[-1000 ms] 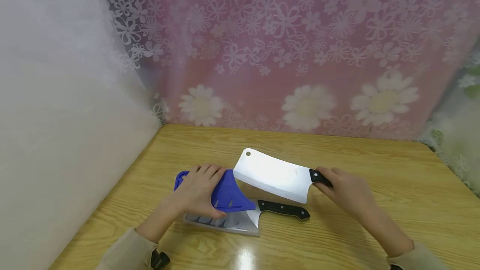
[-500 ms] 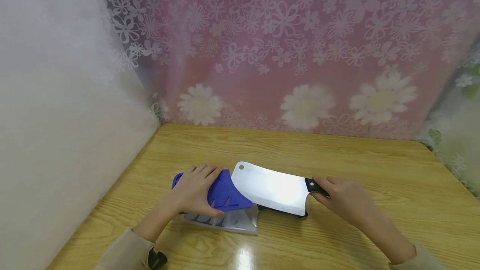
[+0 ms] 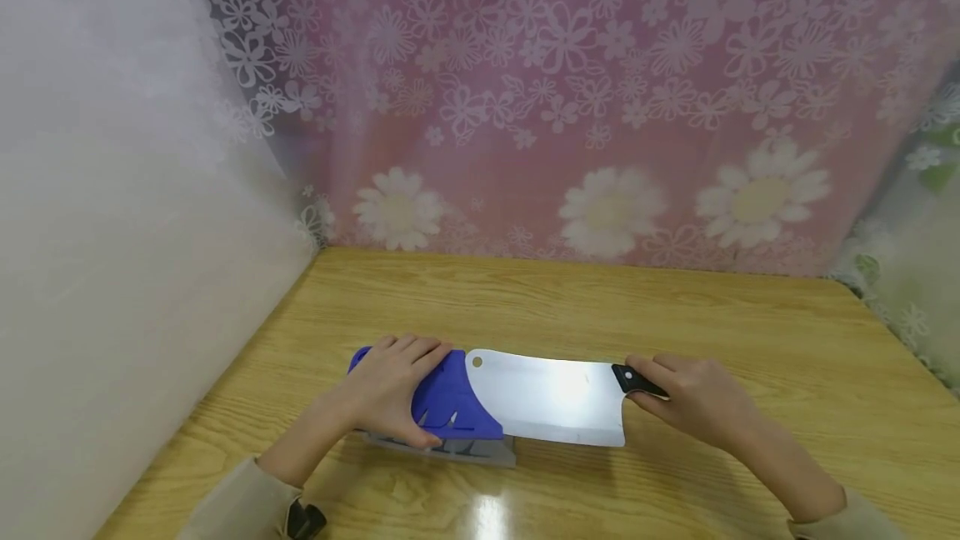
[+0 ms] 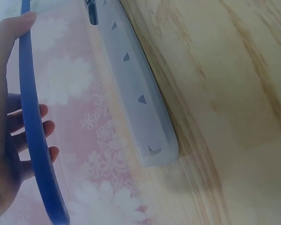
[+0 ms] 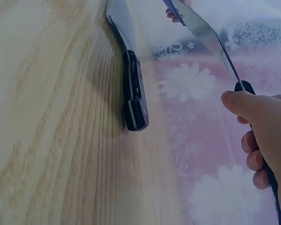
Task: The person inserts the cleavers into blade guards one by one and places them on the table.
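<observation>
My left hand (image 3: 390, 390) holds a blue knife sheath (image 3: 453, 402), thumb at the near edge and fingers over the far edge. My right hand (image 3: 693, 398) grips the black handle of a cleaver (image 3: 555, 402) with a wide, shiny blade. The blade's holed corner shows beside the sheath's mouth; its lower front corner is hidden at the sheath's curved edge, so I cannot tell how far inside it is. Below both lies a second knife (image 5: 135, 89) in a translucent whitish sheath (image 4: 136, 93), mostly covered in the head view.
All this is over a wood-grain table (image 3: 570, 307). A pink flowered curtain (image 3: 480, 148) hangs along its back edge. A white sheet (image 3: 150, 215) borders the left side, and another flowered sheet (image 3: 907, 273) the right.
The cleaver has come down toward me and levelled, its front end now meeting the blue sheath's mouth. It now covers the lower knife's handle in the head view. The left hand's grip stays the same.
</observation>
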Available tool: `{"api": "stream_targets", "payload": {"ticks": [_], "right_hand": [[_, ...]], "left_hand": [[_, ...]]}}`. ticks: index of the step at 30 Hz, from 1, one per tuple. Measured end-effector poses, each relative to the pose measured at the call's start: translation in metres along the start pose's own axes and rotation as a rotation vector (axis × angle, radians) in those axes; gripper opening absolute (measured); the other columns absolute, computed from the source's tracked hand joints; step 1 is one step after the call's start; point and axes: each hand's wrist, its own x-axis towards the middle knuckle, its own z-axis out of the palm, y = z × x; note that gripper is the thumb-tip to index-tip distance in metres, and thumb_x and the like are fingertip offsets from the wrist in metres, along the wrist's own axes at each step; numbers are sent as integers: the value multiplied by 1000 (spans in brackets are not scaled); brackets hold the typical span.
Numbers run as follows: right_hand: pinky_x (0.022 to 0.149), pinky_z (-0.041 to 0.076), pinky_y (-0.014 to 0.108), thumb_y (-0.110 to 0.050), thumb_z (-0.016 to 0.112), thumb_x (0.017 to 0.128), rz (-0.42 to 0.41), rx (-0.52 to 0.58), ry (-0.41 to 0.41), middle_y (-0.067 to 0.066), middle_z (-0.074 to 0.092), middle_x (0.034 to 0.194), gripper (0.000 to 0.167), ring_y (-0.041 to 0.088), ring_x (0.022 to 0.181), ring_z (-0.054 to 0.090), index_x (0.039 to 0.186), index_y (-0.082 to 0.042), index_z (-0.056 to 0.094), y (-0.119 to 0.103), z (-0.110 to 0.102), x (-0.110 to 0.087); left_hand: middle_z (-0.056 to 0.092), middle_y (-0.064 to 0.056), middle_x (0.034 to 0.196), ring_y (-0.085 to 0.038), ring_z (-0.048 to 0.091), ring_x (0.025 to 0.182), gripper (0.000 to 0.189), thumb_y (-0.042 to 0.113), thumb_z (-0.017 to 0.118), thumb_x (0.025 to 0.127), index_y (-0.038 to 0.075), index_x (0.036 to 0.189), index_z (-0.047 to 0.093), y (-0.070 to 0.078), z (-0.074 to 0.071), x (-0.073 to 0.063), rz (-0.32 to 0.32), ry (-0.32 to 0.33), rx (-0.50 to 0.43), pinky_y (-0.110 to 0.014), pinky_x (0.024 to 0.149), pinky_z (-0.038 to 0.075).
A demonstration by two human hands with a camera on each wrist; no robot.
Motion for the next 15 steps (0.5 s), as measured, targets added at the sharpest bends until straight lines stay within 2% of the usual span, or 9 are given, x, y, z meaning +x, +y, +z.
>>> {"api": "stream_targets", "payload": {"ticks": [5,11,15], "right_hand": [[39,33,13,-49,35,95,-21,33,-7,-2,57,66,50,0,46,43,94,-9,64,2,1,0],[39,29,12,-48,37,95,-70,62,-25,-5,53,64,45,-4,47,36,94,-11,61,4,3,-1],[39,31,11,-48,37,95,-78,66,-32,-6,53,65,45,-4,48,37,94,-11,62,3,4,-3]], "left_hand": [[49,-6,130,-24,46,115,111,72,67,54,8,140,40,1,-3,-1,22,-12,-6,-46,89,40],[46,-6,133,-24,43,120,110,70,69,55,7,140,39,4,-5,-1,74,-78,-60,-48,92,38],[47,-6,131,-23,44,118,109,69,70,55,7,139,40,6,-6,-2,100,-71,-65,-47,94,37]]}}
